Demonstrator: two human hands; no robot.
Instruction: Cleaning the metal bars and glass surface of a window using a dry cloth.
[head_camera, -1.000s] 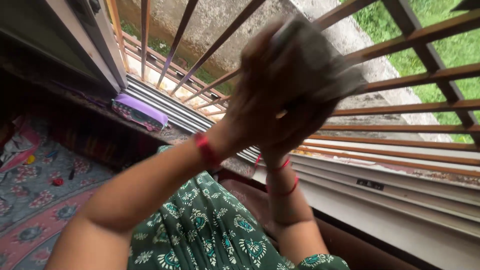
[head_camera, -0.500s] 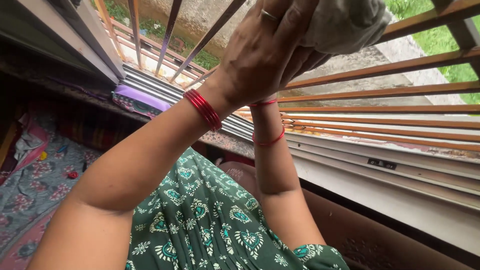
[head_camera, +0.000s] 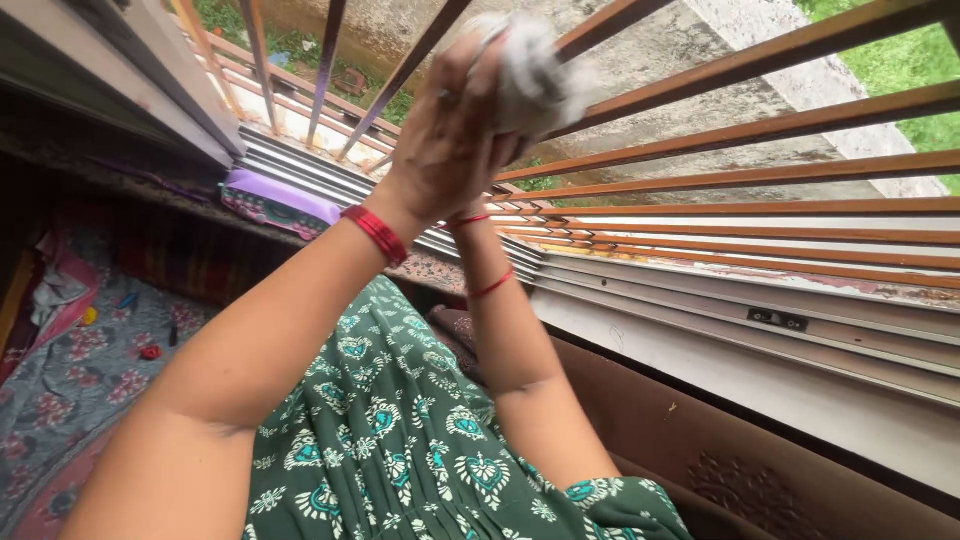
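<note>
Both hands are raised at the window grille (head_camera: 760, 120), pressed together around a grey cloth (head_camera: 530, 70). The left hand (head_camera: 445, 140) covers the cloth's near side with fingers curled on it; the right hand (head_camera: 500, 155) is mostly hidden behind, gripping the same cloth. The wad touches a brown bar. A purple case (head_camera: 285, 200) lies on the sill, well apart.
</note>
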